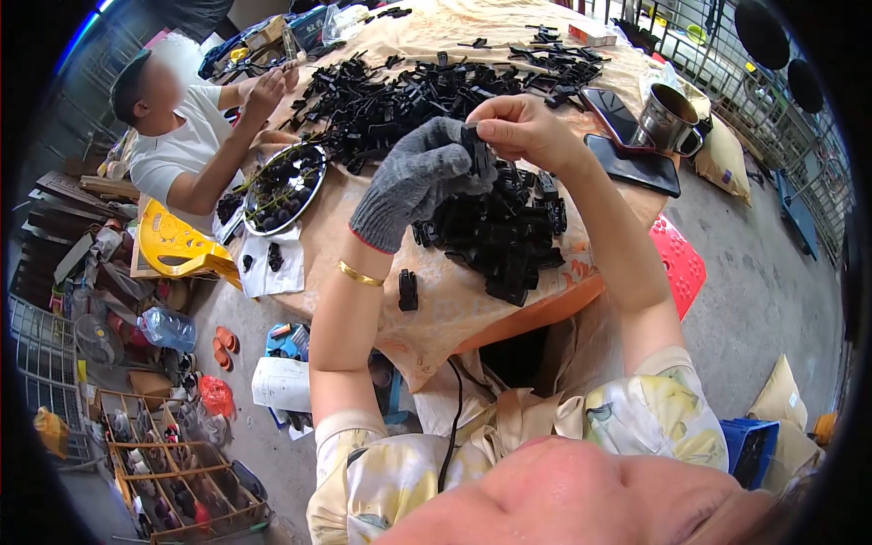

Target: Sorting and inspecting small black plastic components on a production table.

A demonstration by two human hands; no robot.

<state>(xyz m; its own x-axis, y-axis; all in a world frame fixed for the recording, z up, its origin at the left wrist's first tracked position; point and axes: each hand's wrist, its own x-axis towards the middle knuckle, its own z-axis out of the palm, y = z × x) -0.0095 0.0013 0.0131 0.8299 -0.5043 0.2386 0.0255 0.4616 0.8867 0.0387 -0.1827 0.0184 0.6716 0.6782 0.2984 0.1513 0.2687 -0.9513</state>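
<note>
In my left hand [409, 182], which wears a grey knit glove, a small black plastic part [476, 150] is gripped upright above the table. The bare fingertips of my right hand [522, 132] pinch at the top of that same part. Directly below both hands lies a heap of similar black parts [495, 245], near the table's front edge. One loose black part [408, 291] sits apart on the cloth, left of that heap. Farther back spreads a larger pile of thin black pieces [418, 91]. The part's exact kind cannot be made out.
A person [182, 141] sits at the table's left, hands raised, by a yellow chair [173, 245]. Grapes fill a metal plate [320, 173] there. At right are a steel mug [669, 118], a phone [616, 116] and a dark tablet-like slab [636, 165]; below them, a red stool [679, 263].
</note>
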